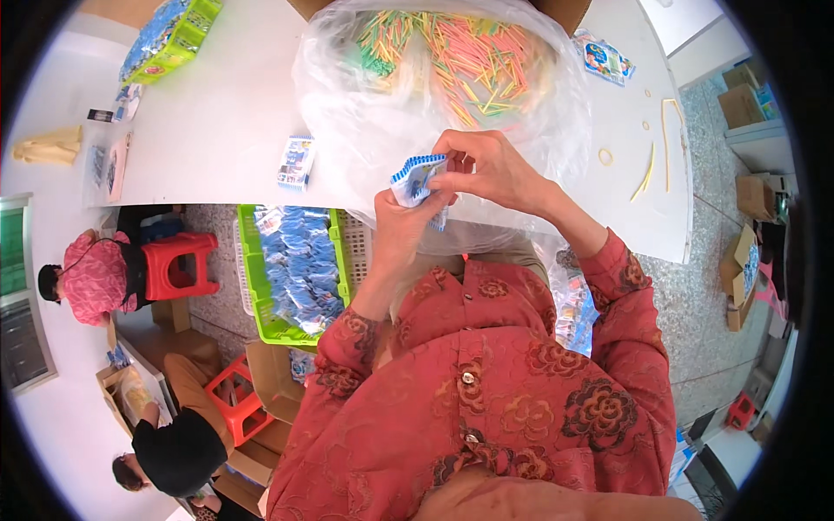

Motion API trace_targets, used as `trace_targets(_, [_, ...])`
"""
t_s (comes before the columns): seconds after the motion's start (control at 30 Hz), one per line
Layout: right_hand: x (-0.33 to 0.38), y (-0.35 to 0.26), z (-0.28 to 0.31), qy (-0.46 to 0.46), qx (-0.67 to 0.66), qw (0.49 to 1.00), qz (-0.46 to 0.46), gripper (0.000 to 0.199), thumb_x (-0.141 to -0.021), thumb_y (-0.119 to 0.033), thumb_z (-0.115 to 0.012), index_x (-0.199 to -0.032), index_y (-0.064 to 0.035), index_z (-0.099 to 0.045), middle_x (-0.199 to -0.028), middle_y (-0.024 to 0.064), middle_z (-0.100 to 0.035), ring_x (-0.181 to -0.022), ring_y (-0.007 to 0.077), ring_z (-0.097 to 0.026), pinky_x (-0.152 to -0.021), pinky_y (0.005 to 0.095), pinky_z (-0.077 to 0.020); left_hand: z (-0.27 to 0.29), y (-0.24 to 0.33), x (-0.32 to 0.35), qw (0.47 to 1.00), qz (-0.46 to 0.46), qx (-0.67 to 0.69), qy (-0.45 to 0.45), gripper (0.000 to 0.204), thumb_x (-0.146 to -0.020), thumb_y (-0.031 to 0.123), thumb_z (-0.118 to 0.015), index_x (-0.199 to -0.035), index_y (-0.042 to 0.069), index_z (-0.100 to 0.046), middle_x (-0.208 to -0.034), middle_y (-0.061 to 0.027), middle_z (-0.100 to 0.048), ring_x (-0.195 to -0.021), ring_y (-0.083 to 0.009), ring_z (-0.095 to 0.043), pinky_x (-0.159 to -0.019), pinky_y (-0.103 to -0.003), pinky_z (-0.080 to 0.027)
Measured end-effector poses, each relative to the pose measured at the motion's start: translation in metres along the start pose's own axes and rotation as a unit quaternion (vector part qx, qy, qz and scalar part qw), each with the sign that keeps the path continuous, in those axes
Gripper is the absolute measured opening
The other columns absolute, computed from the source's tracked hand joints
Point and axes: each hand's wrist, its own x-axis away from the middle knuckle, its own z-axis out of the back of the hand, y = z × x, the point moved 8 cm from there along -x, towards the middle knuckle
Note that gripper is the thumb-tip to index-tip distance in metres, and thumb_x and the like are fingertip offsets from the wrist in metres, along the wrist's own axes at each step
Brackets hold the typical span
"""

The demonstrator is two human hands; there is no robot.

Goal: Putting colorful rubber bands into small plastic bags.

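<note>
- Head view: 2 hands at table edge, left hand (401, 227) and right hand (486, 169) pinching small blue packet (415, 180).
- Done: packets filling green basket (254, 286).
- Left: bag of coloured sticks (452, 61) mostly full.

A big bag of sticks (443, 52) sits on the counter (217, 113), straight ahead. Just before it, both hands hold a small packet (415, 181): the left hand (401, 224) below, the right hand (486, 169) to its right. Another packet (296, 162) lies on the counter to the left. A crate of packets (294, 269) stands on the floor, lower left. Rubber bands (605, 157) lie to the right.
</note>
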Motion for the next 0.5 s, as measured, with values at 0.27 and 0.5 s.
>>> trace_targets(0.27, [0.000, 0.004, -0.003, -0.034, -0.021, 0.999, -0.026, 0.014, -0.077, -0.010, -0.065, -0.084, -0.0004, -0.058, -0.068, 0.0045, -0.058, -0.063, 0.0111, -0.053, -0.057, 0.0262, -0.0424, 0.003, -0.003, 0.012, 0.994, 0.037, 0.097, -0.023, 0.022, -0.078, 0.005, -0.065, -0.099, -0.002, -0.061, -0.088, -0.0061, -0.065, -0.081, -0.0117, -0.062, -0.070, -0.024, -0.050])
trace_targets(0.5, [0.002, -0.005, -0.008, -0.037, -0.019, 0.999, 0.007, 0.014, -0.078, -0.012, -0.066, -0.084, -0.0017, -0.059, -0.068, 0.0038, -0.058, -0.062, 0.0101, -0.053, -0.055, 0.0250, -0.0421, 0.020, -0.007, 0.016, 0.999, 0.021, 0.004, -0.029, 0.028, -0.076, 0.000, -0.065, -0.104, 0.000, -0.058, -0.092, -0.0048, -0.064, -0.081, -0.0113, -0.061, -0.074, -0.026, -0.051])
